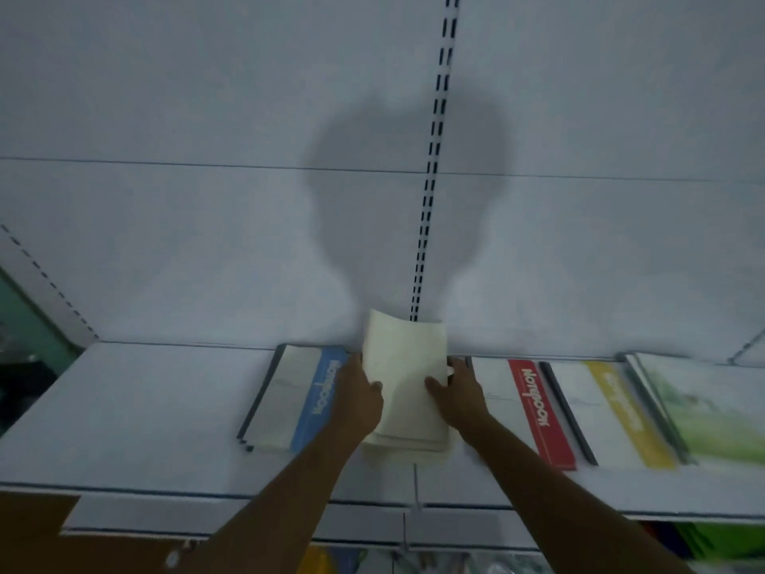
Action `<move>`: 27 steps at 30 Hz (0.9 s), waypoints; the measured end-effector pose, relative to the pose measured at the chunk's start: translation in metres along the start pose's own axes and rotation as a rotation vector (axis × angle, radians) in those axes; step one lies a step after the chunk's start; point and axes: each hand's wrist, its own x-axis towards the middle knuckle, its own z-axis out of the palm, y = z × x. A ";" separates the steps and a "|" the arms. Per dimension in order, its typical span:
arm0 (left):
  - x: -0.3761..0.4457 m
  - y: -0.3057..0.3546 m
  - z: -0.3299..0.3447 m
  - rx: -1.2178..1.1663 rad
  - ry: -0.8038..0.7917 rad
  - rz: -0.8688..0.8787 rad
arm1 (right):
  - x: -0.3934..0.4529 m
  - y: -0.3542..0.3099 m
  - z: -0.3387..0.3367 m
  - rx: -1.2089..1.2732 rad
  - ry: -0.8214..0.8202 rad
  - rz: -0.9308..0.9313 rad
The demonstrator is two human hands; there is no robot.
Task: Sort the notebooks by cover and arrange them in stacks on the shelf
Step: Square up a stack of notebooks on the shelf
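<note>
Seemingly midway: blue-band notebook stack [296, 401], red-band stack [534, 412], yellow-band stack [612, 412] and green-cover stack [716, 412] already lie flat on the shelf [136, 408]. Left hand [358, 391] and right hand [463, 393], fingers clamped on its sides, hold a cream-cover notebook pile [407, 387] in the gap between blue and red; it looks not yet squared.

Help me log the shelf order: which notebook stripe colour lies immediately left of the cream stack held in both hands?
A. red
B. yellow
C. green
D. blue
D: the blue-striped notebook lies just beyond the left hand, left of the cream stack.
</note>
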 end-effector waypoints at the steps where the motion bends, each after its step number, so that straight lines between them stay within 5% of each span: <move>1: 0.003 -0.005 0.003 0.071 0.000 0.021 | 0.002 0.004 0.003 -0.050 -0.015 -0.007; 12: 0.029 -0.023 0.002 0.168 -0.194 0.007 | 0.028 0.016 0.012 -0.503 -0.040 0.048; 17: 0.039 -0.017 0.004 0.289 -0.262 -0.003 | 0.028 0.016 0.017 -0.282 -0.046 0.044; 27: 0.058 -0.013 0.001 0.585 -0.401 0.115 | 0.010 0.007 0.020 -0.407 0.023 -0.008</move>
